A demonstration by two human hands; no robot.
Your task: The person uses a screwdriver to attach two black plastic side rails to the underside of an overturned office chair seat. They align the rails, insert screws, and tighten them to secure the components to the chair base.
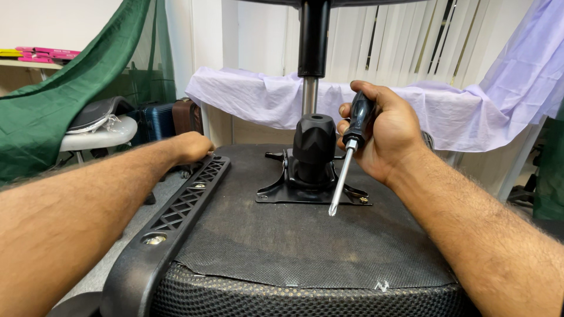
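An upturned office chair seat (294,240) lies before me, its black fabric underside facing up. A black metal mounting plate (276,191) with a chrome gas-lift column (309,97) rises from its middle. My right hand (385,132) grips a black-handled screwdriver (346,158), tip pointing down just above the plate's front right edge. My left hand (191,147) rests closed on the far end of the black plastic armrest bracket (182,205) along the seat's left side. Whether it grips anything is hidden.
A table draped in lilac cloth (258,97) stands behind the chair, with vertical blinds (399,41) beyond. Green fabric (53,105) hangs at left over a white chair (97,135), with suitcases (170,120) beside it. Another chair base (526,194) sits at far right.
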